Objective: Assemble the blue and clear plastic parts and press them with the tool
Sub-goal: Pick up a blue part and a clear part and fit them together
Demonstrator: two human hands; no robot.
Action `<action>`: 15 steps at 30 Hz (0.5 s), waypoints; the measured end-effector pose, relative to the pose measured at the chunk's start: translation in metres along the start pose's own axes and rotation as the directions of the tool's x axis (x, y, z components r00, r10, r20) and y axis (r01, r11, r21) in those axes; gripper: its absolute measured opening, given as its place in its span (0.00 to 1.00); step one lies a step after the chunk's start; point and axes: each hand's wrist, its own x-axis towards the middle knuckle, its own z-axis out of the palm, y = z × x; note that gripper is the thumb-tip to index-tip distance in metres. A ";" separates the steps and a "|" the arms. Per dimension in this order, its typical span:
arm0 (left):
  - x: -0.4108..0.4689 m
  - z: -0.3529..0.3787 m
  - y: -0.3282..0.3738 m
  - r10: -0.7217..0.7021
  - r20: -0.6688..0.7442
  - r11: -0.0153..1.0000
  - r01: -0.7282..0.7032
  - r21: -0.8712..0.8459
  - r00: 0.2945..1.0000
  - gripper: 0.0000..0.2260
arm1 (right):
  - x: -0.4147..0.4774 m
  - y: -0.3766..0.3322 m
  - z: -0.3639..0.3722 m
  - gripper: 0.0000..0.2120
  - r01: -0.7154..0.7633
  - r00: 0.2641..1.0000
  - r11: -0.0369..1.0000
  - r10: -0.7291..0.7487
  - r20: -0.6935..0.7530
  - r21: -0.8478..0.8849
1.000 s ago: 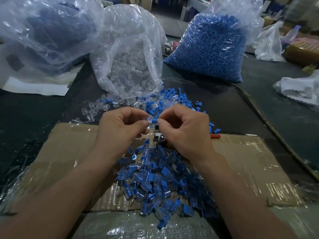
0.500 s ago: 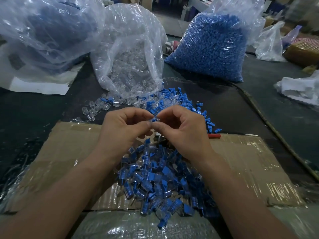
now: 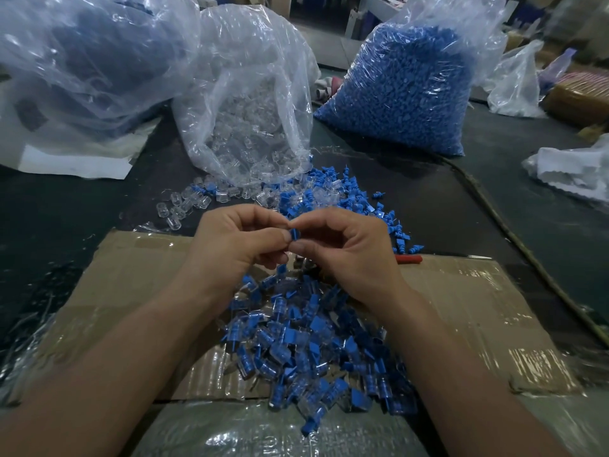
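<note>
My left hand [image 3: 235,247] and my right hand [image 3: 349,255] meet fingertip to fingertip above the cardboard, both pinching one small blue part [image 3: 294,234]; any clear part between the fingers is hidden. Below the hands lies a heap of joined blue-and-clear pieces [image 3: 313,344] on the taped cardboard sheet [image 3: 461,311]. Behind the hands spread loose blue parts [image 3: 333,196] and loose clear caps [image 3: 181,206]. A tool with a red handle [image 3: 408,258] lies mostly hidden behind my right hand.
An open clear bag of clear caps [image 3: 250,103] stands at the back centre, a full bag of blue parts [image 3: 405,90] to its right, and a large bag [image 3: 89,57] at the back left. Crumpled white plastic [image 3: 573,169] lies at the right edge.
The hands have shifted slightly, and the blue part now shows more plainly between the fingertips. The piles have not moved.
</note>
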 end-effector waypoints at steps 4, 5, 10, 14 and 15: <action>0.000 -0.001 0.001 -0.013 0.031 1.000 0.014 -0.027 0.999 0.03 | 0.000 0.001 -0.002 0.15 0.010 1.000 0.999 -0.010 -0.019 -0.032; 0.000 -0.001 0.001 -0.016 0.040 0.999 0.017 -0.036 0.999 0.03 | 0.000 0.002 -0.003 0.15 0.019 1.000 0.999 -0.020 -0.021 -0.049; 0.002 -0.002 0.000 -0.018 0.061 0.999 0.020 -0.038 0.998 0.03 | 0.000 0.004 -0.005 0.15 0.059 0.998 0.992 -0.062 -0.026 -0.109; 0.002 -0.003 0.000 -0.027 0.075 1.000 0.028 -0.008 0.997 0.04 | 0.000 0.005 -0.005 0.13 0.122 0.992 0.982 -0.127 -0.025 -0.143; 0.003 -0.002 0.000 -0.036 0.078 0.999 0.036 0.004 0.996 0.05 | -0.001 0.005 -0.005 0.12 0.141 0.989 0.977 -0.146 -0.021 -0.160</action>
